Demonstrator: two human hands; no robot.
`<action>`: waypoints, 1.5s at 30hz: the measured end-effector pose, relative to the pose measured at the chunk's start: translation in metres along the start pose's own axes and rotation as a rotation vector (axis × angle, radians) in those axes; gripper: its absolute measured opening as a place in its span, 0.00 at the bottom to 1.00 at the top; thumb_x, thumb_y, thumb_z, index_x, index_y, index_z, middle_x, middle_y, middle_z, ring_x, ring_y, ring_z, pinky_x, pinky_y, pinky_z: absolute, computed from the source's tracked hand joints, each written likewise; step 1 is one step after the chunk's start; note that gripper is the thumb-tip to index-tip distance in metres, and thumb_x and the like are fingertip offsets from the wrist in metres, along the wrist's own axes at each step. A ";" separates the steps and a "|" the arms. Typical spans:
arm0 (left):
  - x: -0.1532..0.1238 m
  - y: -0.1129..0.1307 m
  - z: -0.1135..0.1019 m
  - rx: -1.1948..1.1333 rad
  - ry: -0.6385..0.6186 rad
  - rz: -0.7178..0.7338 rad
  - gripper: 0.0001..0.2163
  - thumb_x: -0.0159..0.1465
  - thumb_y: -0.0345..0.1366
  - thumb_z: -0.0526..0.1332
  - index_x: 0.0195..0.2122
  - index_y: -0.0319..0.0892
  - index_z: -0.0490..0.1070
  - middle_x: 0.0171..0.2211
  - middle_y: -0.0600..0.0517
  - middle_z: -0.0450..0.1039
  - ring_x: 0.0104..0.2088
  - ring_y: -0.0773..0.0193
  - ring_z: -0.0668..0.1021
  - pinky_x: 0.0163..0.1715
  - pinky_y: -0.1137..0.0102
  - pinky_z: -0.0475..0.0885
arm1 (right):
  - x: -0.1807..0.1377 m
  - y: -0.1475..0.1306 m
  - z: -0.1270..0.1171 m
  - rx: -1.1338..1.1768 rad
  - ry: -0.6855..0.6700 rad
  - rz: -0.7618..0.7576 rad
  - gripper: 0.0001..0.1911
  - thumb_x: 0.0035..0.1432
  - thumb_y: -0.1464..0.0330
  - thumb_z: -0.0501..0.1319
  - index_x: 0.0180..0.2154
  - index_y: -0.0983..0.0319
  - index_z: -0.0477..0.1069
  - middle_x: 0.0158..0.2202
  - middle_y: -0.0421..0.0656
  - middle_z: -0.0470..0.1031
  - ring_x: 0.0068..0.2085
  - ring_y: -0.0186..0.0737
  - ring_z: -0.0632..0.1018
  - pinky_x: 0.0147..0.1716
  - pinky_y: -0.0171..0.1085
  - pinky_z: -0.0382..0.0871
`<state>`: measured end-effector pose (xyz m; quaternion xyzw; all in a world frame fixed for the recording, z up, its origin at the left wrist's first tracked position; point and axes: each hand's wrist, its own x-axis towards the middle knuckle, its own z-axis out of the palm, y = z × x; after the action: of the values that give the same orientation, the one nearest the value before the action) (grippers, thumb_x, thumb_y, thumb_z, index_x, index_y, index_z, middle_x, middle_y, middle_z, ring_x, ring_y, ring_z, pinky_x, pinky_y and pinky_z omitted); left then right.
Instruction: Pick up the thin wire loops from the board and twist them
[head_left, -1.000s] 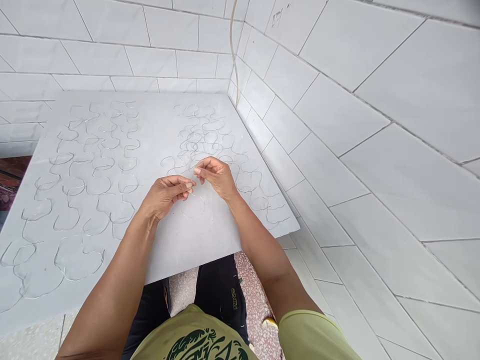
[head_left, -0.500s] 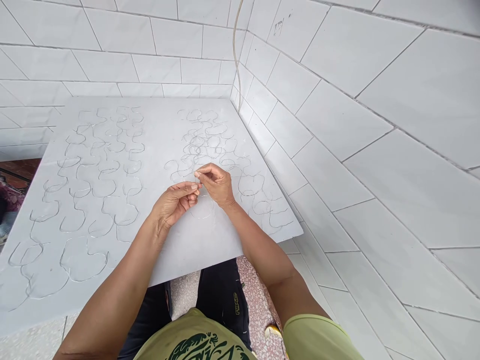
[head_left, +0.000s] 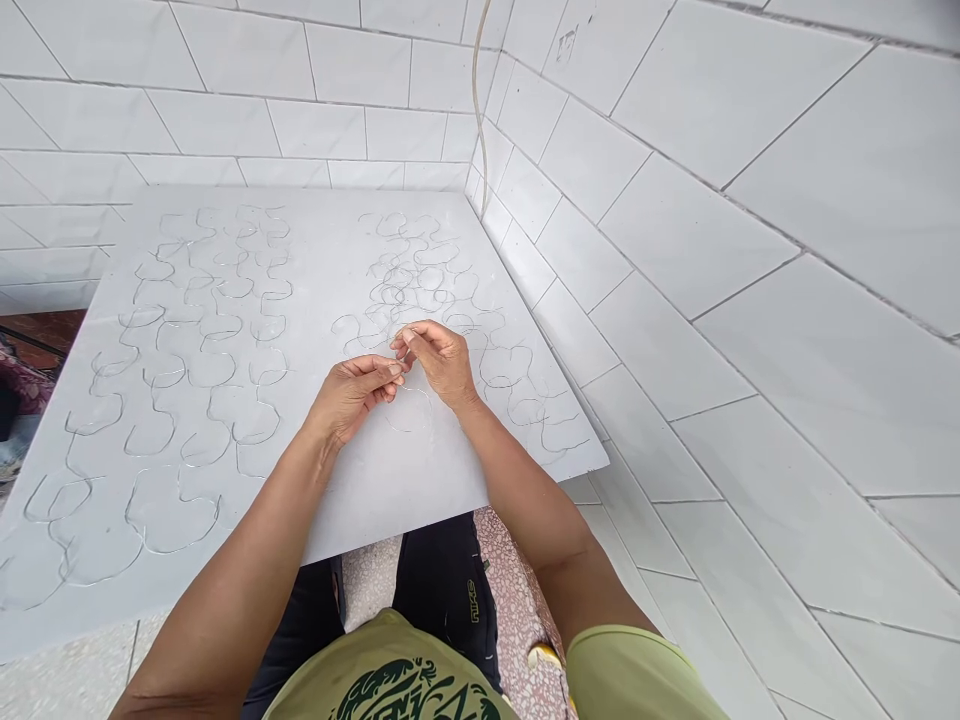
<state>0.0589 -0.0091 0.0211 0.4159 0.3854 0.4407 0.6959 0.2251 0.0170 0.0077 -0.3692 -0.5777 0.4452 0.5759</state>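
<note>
My left hand (head_left: 352, 392) and my right hand (head_left: 440, 358) meet over the near right part of a white board (head_left: 315, 260). Both pinch the ends of one thin bent wire piece (head_left: 409, 410), whose loop hangs just below the fingers, close to the board. Fingers of both hands are pressed together on the wire. To the left lie several curved wire pieces set out in rows (head_left: 187, 360). A looser, overlapping heap of similar wire pieces (head_left: 427, 285) lies just beyond and to the right of my hands.
White tiled walls (head_left: 675, 230) close in behind and on the right of the board. A thin cable (head_left: 480, 110) hangs down the corner. The board's near edge ends above my knees, with speckled floor (head_left: 517, 610) below. Dark objects sit at the far left edge.
My hands stay together on the wire, with only small finger shifts. The camera has drifted slightly, so the board sits a little differently in view.
</note>
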 end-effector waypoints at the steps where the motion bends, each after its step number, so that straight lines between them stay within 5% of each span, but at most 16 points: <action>1: 0.000 0.000 0.000 0.000 -0.009 -0.005 0.09 0.55 0.38 0.76 0.32 0.39 0.82 0.31 0.49 0.76 0.28 0.69 0.71 0.30 0.70 0.66 | 0.001 0.000 -0.001 0.038 -0.013 0.030 0.16 0.64 0.53 0.63 0.36 0.59 0.76 0.36 0.43 0.79 0.34 0.36 0.78 0.30 0.36 0.75; 11: 0.002 -0.003 -0.001 -0.026 -0.040 -0.004 0.09 0.57 0.38 0.75 0.35 0.39 0.82 0.33 0.49 0.77 0.30 0.68 0.74 0.33 0.69 0.70 | 0.007 0.005 -0.007 0.339 -0.057 0.342 0.16 0.55 0.55 0.69 0.36 0.61 0.76 0.36 0.45 0.79 0.35 0.37 0.77 0.34 0.36 0.73; 27: 0.003 -0.003 -0.006 0.276 -0.015 0.127 0.10 0.57 0.42 0.74 0.32 0.40 0.81 0.32 0.48 0.77 0.29 0.66 0.74 0.33 0.67 0.71 | 0.011 -0.001 -0.028 0.259 -0.195 0.452 0.13 0.55 0.58 0.70 0.32 0.62 0.77 0.35 0.44 0.80 0.33 0.36 0.78 0.31 0.35 0.71; 45: 0.007 -0.009 -0.012 0.120 -0.141 0.037 0.11 0.57 0.40 0.75 0.37 0.40 0.82 0.34 0.48 0.76 0.31 0.65 0.76 0.36 0.65 0.74 | 0.012 0.000 -0.042 0.221 -0.375 0.520 0.20 0.55 0.54 0.72 0.37 0.65 0.83 0.23 0.41 0.75 0.24 0.31 0.70 0.22 0.32 0.62</action>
<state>0.0530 -0.0016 0.0078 0.4941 0.3533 0.3991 0.6869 0.2660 0.0320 0.0093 -0.3511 -0.5082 0.6975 0.3632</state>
